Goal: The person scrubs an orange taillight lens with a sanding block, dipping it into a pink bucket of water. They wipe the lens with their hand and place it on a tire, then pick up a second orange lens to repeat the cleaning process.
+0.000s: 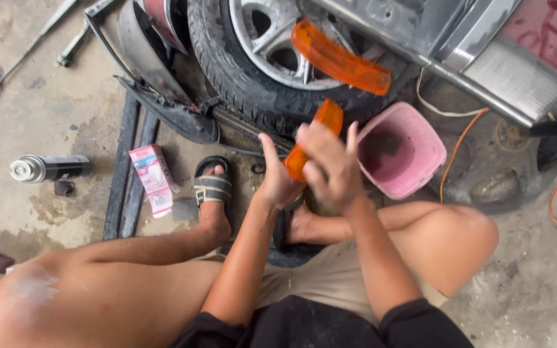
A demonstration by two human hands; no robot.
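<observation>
Two hands (311, 169) around one glossy, curved orange plastic lens (311, 138); pink basket (414, 132) beside.

Soft, even daylight fills the scene, bright without harsh shadows. The right hand (330, 164) is smeared by motion blur, its fingers (311, 174) indistinct, while the left hand (277, 180) beside it looks sharper. Just above the fingers the orange lens (311, 138) glows translucent. Faint glare sits on the knee (30, 287) far below-left. The frame edges bow slightly.
</observation>
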